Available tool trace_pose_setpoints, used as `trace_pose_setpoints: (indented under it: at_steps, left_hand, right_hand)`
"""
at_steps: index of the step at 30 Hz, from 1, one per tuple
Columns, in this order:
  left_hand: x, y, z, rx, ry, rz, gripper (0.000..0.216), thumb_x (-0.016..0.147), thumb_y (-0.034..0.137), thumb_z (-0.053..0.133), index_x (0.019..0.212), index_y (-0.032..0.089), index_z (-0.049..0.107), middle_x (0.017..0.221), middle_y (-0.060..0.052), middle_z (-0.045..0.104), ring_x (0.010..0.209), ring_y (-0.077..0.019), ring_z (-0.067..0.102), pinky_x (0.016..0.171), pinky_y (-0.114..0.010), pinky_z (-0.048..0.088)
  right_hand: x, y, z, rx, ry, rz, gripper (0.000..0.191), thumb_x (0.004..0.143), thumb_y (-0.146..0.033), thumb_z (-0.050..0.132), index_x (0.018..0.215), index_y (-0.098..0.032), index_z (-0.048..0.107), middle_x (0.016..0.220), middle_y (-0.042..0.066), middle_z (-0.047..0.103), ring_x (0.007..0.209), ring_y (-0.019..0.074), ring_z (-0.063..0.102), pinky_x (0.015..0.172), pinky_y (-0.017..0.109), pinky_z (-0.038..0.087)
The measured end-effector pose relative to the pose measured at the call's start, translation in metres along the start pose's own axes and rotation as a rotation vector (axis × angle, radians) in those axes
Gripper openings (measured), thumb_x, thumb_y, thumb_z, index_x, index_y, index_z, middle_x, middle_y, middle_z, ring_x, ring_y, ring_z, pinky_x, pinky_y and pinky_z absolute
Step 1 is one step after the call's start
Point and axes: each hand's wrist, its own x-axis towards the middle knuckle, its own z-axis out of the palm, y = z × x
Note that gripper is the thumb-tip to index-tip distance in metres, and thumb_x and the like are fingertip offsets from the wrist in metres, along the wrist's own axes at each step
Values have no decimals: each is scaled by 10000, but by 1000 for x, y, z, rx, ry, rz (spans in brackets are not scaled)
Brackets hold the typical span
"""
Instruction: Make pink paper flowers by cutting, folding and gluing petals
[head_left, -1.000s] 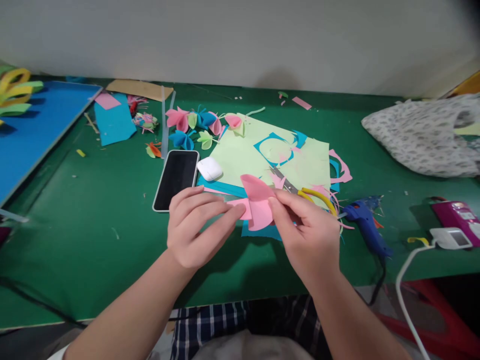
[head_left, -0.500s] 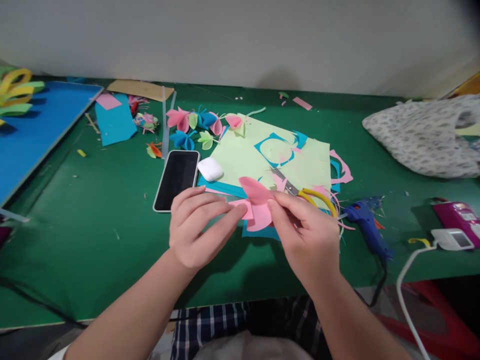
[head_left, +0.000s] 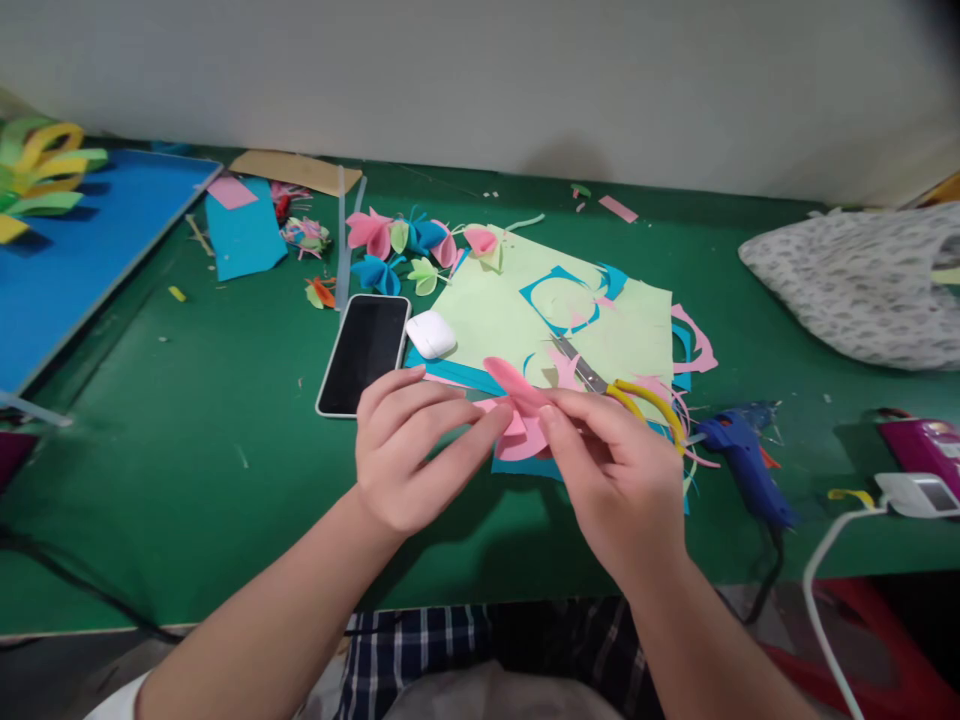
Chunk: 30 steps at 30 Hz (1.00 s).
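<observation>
Between my two hands is a folded pink paper flower [head_left: 526, 440], its petals standing apart. My right hand [head_left: 619, 465] pinches its right side between thumb and fingers. My left hand [head_left: 427, 455] grips a pink flap on the left side with thumb and forefinger, its other fingers loosely curved. Just beyond the right hand lie scissors [head_left: 592, 375] with yellow handles, on a pale green sheet [head_left: 487, 310]. Blue and pink cut scraps lie on and around that sheet.
A phone [head_left: 364, 355] and a white earbud case [head_left: 431, 334] lie left of the sheet. Behind them are several finished paper flowers [head_left: 371, 232]. On the right are a blue glue gun [head_left: 742, 460], a white cable [head_left: 814, 560] and a patterned cloth bag [head_left: 847, 285]. A blue board [head_left: 127, 230] lies far left.
The pink paper flower has turned, so its upper petal now looks narrower and lies lower. Both hands keep their hold. The whole view has shifted slightly, with things appearing further right.
</observation>
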Motion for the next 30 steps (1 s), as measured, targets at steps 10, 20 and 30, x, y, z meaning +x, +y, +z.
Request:
trace_pose_setpoints:
  at_steps: [10, 20, 30]
  left_hand:
    - [1, 5, -5, -20, -34, -40, 239, 668, 111, 746, 868, 226, 684, 770, 14, 677, 779, -140, 610, 859, -353, 495]
    - [5, 10, -17, -79, -92, -68, 183, 778, 106, 633, 883, 247, 683, 763, 55, 676, 744, -113, 605, 879, -316, 465]
    - [4, 11, -16, -136, -57, -121, 168, 803, 107, 588, 892, 217, 680, 748, 53, 679, 735, -110, 611, 889, -321, 459]
  right_hand:
    - [-3, -1, -1, -18, -17, -8, 187, 821, -108, 569, 903, -227, 687, 841, -22, 735, 729, 124, 677, 587, 195, 560]
    - [-4, -2, 0, -13, -18, -66, 236, 820, -69, 554, 914, -256, 665, 855, -36, 731, 761, 129, 685, 674, 205, 571]
    - [-2, -4, -2, -56, -43, -85, 232, 825, -90, 544, 920, -259, 673, 852, -18, 738, 761, 167, 701, 666, 256, 587]
